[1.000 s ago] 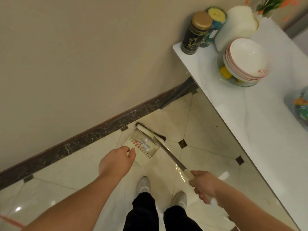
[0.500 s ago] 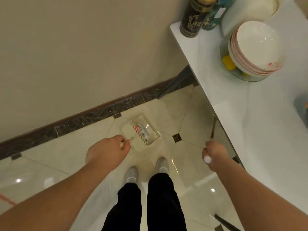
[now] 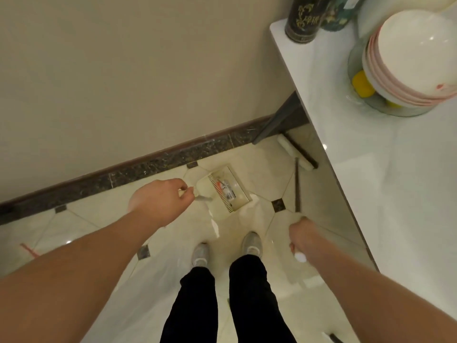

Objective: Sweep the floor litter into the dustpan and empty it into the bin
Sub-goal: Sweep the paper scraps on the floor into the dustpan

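A cream dustpan (image 3: 226, 194) hangs above the tiled floor near the dark skirting, and a wrapper with red print (image 3: 226, 191) lies inside it. My left hand (image 3: 160, 201) grips its handle from the left. My right hand (image 3: 303, 237) holds the broom handle (image 3: 296, 184) close to its white end cap. The broom head (image 3: 295, 152), with its dark bristles, sits on the floor under the white table's edge, to the right of the dustpan. No bin is in view.
A white table (image 3: 371, 169) fills the right side, bearing stacked bowls (image 3: 408, 60), a glass dish with yellow items (image 3: 363, 82) and a dark tin (image 3: 303, 18). A beige wall with dark skirting (image 3: 148, 167) runs behind. My feet (image 3: 227, 248) stand on the tiles.
The broom head left the dustpan's mouth and swung right, under the table edge. The dustpan stayed in my left hand. My view tipped further down.
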`<state>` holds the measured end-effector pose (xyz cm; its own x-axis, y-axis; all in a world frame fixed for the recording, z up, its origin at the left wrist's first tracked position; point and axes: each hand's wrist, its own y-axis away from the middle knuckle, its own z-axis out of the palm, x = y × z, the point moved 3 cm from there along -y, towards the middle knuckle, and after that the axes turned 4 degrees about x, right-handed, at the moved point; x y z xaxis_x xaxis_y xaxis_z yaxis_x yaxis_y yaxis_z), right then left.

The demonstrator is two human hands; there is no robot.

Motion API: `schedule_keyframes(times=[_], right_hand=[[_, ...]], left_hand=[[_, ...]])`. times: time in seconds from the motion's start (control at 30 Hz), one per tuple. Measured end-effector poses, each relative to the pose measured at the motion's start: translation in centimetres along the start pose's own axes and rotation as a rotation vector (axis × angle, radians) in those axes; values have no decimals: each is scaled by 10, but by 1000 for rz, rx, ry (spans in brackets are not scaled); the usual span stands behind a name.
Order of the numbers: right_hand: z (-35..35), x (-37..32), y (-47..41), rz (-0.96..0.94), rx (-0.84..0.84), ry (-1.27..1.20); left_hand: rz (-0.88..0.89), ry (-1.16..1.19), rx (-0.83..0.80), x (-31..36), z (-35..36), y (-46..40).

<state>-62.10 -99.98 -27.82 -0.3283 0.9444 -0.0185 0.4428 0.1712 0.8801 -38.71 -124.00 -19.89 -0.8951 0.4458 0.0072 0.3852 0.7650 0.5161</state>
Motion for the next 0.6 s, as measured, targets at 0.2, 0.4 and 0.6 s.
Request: schedule_keyframes(times=[0.2, 0.4, 0.6], right_hand=[[44, 4, 101, 10, -84, -337], [53, 2, 184, 54, -180, -887], [140, -24, 235, 108, -319, -1335]], left_hand=[[92, 57, -72, 5, 19, 39], [127, 228, -90, -28, 40, 77], [-67, 313, 48, -159, 41, 125]])
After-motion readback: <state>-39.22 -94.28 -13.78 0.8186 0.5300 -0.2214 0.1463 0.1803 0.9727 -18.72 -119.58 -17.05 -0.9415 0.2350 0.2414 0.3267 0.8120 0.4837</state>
